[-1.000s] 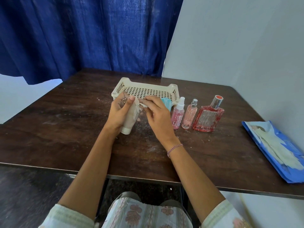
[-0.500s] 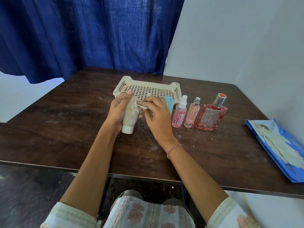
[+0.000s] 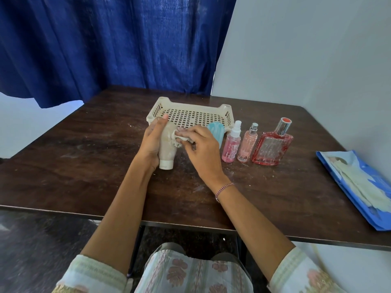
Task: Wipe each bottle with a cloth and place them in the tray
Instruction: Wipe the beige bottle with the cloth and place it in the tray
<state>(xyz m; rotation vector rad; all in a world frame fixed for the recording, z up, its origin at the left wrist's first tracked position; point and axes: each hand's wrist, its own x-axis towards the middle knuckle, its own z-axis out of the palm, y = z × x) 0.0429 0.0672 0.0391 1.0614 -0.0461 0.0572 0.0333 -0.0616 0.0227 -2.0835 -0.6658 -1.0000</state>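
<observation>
My left hand [image 3: 152, 142] grips a beige tube bottle [image 3: 167, 151] with its white cap pointing toward me, just in front of the cream perforated tray [image 3: 226, 115]. My right hand [image 3: 202, 148] pinches a small white cloth [image 3: 178, 137] against the tube's upper side. A light blue bottle [image 3: 216, 131] stands partly hidden behind my right hand. To its right stand a pink spray bottle [image 3: 231, 144], a slim pale pink spray bottle [image 3: 247, 144] and a red square perfume bottle [image 3: 273, 146]. The tray holds nothing that I can see.
The dark wooden table [image 3: 84, 166] is dusty, with white specks around my hands. A blue packet of wipes [image 3: 359, 185] lies at the right edge. A blue curtain [image 3: 105, 43] hangs behind and a grey wall [image 3: 306, 49] runs along the right side.
The cloth in my right hand has slid along the tube, from its top edge down onto its upper side. My left hand keeps its grip on the tube.
</observation>
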